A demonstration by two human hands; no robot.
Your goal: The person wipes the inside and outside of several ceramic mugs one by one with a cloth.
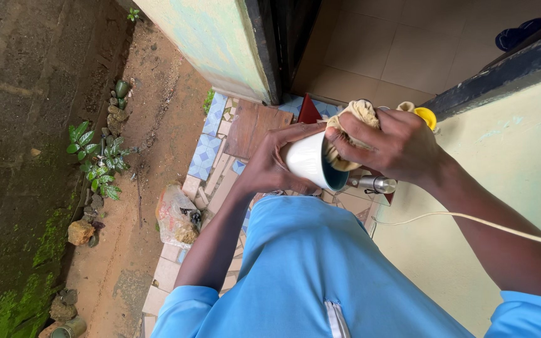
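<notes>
Left hand [269,164] wrapped round white cup [308,160], centre frame. Right hand [391,145] at 3 o'clock pinching beige cloth [357,119], stuffed in mouth. Risk, my guess: hard twist slips cup from grip, breaks on tiled step [206,153] at 9 o'clock.

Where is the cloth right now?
In the head view, centre right: the cloth is gripped by the right hand, pushed into the cup held by the left hand.

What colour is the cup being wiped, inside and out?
The cup is white outside and dark teal-blue inside, seen in the head view.
</notes>
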